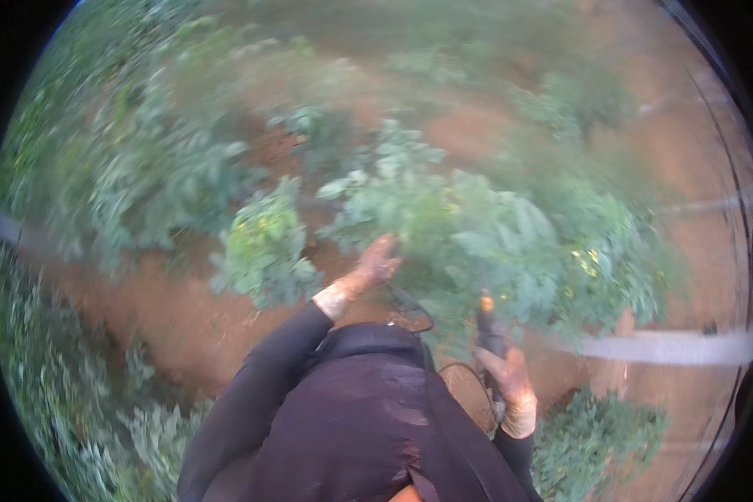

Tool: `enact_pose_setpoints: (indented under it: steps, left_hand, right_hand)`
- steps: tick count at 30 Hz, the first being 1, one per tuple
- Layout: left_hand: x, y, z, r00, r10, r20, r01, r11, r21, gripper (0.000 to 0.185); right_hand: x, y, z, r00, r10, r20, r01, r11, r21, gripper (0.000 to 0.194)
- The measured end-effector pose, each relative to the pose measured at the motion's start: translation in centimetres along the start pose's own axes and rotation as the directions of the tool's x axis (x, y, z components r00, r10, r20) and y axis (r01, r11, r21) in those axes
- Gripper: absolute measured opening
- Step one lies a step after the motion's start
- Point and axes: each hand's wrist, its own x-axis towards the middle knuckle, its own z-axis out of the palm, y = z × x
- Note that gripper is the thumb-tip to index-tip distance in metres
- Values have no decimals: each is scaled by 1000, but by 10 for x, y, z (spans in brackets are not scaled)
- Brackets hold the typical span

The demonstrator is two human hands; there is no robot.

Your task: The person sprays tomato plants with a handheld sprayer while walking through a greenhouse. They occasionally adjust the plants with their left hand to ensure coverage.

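My left hand (376,262), in a dirt-stained covering with a pale cuff, reaches to the near edge of a leafy green plant (414,213). Its fingers are extended and blurred; nothing shows in them. My right hand (508,376) grips the dark handle of a slim hand-held tool (491,336) with an orange collar near its front. The tool points away from me into the foliage, where leaves and blur hide its tip. A thin dark cable (455,365) loops beside the handle, in front of my body. Small yellow flowers (587,260) show among the leaves on the right.
A smaller plant (267,241) grows left of my left hand. Dense foliage (56,389) fills the left side. A pale strip (671,347) crosses the reddish-brown soil (182,314) to the right. Another plant (602,439) stands low on the right, near dark lines (721,401).
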Motion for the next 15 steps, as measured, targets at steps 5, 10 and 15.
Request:
enact_pose_setpoints:
  steps: [5,10,15]
  left_hand:
    - [-30,-7,-29,986,75,-148,-83,995,-50,56]
    - [-99,-20,-105,842,194,-503,86,872,481,65]
    - [-131,-49,-164,694,-72,-716,504,759,412,71]
  right_hand:
    - [-12,-3,10,997,-4,78,1,999,42,39]
    - [4,-8,35,963,-29,270,42,998,-44,34]
    - [28,-20,80,937,79,339,-17,983,-183,37]
